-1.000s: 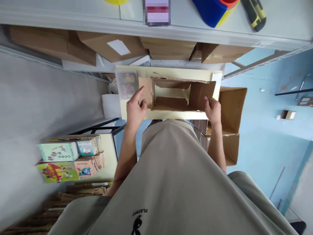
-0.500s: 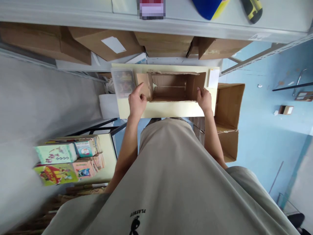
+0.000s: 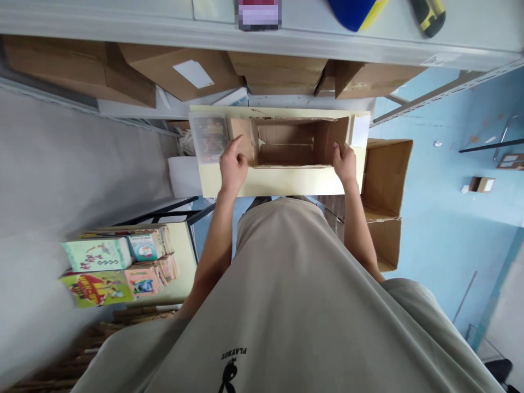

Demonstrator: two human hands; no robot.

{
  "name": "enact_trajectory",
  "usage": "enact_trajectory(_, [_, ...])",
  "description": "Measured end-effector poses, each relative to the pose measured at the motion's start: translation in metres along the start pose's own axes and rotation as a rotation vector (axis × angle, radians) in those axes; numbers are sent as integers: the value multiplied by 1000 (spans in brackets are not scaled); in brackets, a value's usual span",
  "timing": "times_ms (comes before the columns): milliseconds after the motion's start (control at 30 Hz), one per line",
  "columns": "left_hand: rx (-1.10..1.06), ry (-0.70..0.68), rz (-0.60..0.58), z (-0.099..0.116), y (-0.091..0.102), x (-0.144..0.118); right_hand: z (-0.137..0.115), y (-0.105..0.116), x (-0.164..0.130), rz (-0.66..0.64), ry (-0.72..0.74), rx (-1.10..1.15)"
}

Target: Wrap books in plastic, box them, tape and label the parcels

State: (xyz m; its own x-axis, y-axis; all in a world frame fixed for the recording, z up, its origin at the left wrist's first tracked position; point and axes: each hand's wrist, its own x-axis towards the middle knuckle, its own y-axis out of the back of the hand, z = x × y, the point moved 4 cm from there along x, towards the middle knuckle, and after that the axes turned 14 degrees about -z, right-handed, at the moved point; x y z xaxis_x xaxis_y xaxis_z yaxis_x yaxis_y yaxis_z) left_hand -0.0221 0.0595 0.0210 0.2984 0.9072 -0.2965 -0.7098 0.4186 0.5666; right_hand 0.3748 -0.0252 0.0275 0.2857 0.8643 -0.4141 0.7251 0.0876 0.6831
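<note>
An open cardboard box [image 3: 292, 155] stands on a pale yellow table [image 3: 295, 183] in front of me, its inside facing up and bare. My left hand [image 3: 233, 166] grips the flap at the box's left end, thumb and index finger around the cardboard. At the other end, my right hand [image 3: 344, 162] pinches the right flap between thumb and fingers. Left of the box lies a clear plastic case [image 3: 209, 137], close to my left fingers; its contents are blurred. A white paper [image 3: 361, 130] lies at the table's right end.
Behind the table, a metal shelf [image 3: 262, 46] holds several cardboard boxes [image 3: 282, 73] on its lower level. A utility knife [image 3: 429, 17] lies on top. Stacks of books [image 3: 98, 254] stand at lower left. Larger open boxes [image 3: 387, 177] are right of the table.
The whole view has shifted slightly. Both hands keep hold of the flaps, and the box has tilted or risen a little at its right end.
</note>
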Motion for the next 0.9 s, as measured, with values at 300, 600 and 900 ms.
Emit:
enact_trajectory(300, [-47,69,-17,2,-1,-35,12,-5,-34,31,7,170])
enact_trajectory(600, [-27,33,23,9,16,-28,2,13,-28,-11,-12,83])
enact_trajectory(900, [-72,63,-56,-16,4,14,14,-1,22,-63,-61,-22])
